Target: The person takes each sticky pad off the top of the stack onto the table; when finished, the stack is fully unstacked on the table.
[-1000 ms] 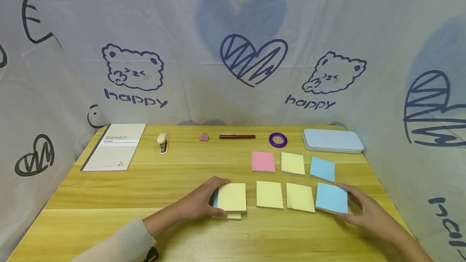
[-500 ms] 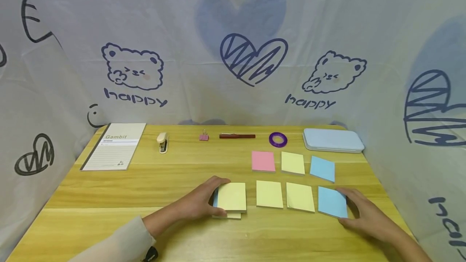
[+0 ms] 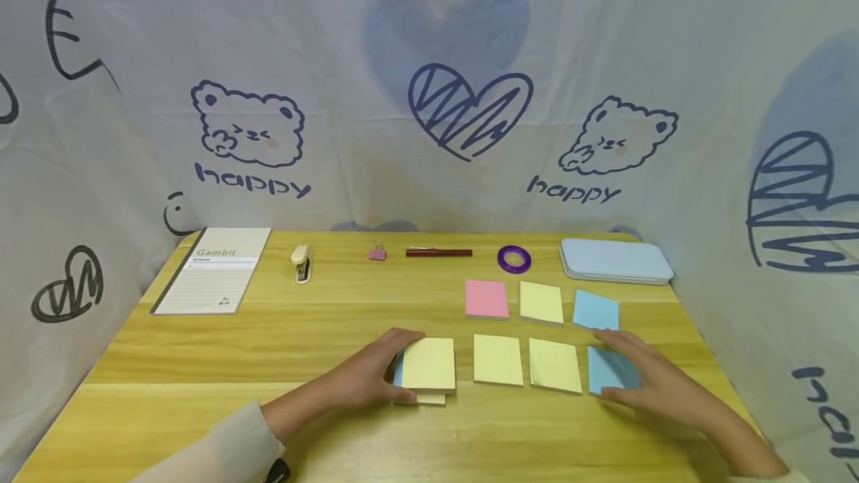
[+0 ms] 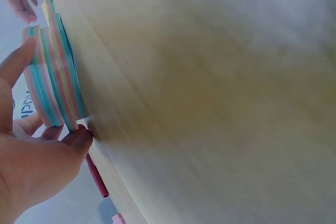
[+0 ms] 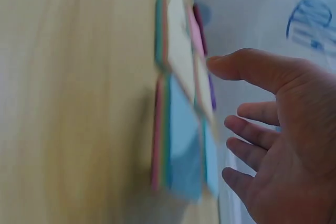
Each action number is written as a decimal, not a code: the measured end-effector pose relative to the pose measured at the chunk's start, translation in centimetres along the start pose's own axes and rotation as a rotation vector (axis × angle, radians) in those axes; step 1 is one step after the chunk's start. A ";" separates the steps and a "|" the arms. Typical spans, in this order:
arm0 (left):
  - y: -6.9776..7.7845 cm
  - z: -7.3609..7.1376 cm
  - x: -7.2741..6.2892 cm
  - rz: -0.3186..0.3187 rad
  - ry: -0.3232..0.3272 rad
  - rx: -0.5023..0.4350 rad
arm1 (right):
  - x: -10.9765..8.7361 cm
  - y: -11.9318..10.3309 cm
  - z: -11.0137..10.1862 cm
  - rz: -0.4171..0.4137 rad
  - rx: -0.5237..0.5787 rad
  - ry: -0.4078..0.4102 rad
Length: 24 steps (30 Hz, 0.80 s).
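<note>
My left hand point(image 3: 369, 371) grips a stack of sticky note pads point(image 3: 429, 365) between thumb and fingers. A yellow sheet tops the stack, and a blue edge shows at its left. In the left wrist view the pads' striped sides point(image 4: 52, 80) show, with the thumb on one side and fingers on the other. My right hand point(image 3: 654, 379) hovers over the front blue pad point(image 3: 607, 373), partly covering it. The right wrist view shows its thumb and fingers apart from that pad point(image 5: 184, 135). Two yellow pads, a left one point(image 3: 498, 360) and a right one point(image 3: 555, 365), lie between the hands.
Behind lie a pink pad point(image 3: 486, 298), a yellow pad point(image 3: 540, 302) and a blue pad point(image 3: 596, 308). Along the back stand a notebook point(image 3: 211, 270), stapler point(image 3: 302, 264), binder clip point(image 3: 378, 252), pen point(image 3: 439, 252), purple tape roll point(image 3: 514, 259) and light blue case point(image 3: 616, 260).
My right hand set the front blue pad down, let go of it and moved left and slightly up over it. The left hand keeps its grip on the stack.
</note>
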<state>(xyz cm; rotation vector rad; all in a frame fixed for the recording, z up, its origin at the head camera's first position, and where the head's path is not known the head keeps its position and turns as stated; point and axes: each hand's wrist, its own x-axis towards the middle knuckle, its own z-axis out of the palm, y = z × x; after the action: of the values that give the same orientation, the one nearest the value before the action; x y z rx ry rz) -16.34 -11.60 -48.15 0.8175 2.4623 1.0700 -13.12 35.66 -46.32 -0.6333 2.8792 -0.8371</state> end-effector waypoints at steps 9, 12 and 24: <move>-0.3 0.0 -0.1 -0.003 -0.003 0.002 | 5.3 -5.0 2.8 -0.084 0.073 -0.122; -0.4 0.0 0.0 -0.011 0.000 0.004 | 7.2 -6.6 4.0 -0.102 0.102 -0.176; -0.5 0.0 -0.1 -0.024 0.000 -0.041 | 12.0 -12.2 8.7 -0.221 0.176 -0.278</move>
<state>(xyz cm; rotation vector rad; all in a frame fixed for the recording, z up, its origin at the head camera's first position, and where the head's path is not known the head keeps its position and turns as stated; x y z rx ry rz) -16.47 -11.92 -48.51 0.7742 2.4351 1.1082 -18.01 17.08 -46.76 -0.9731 2.4878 -0.9317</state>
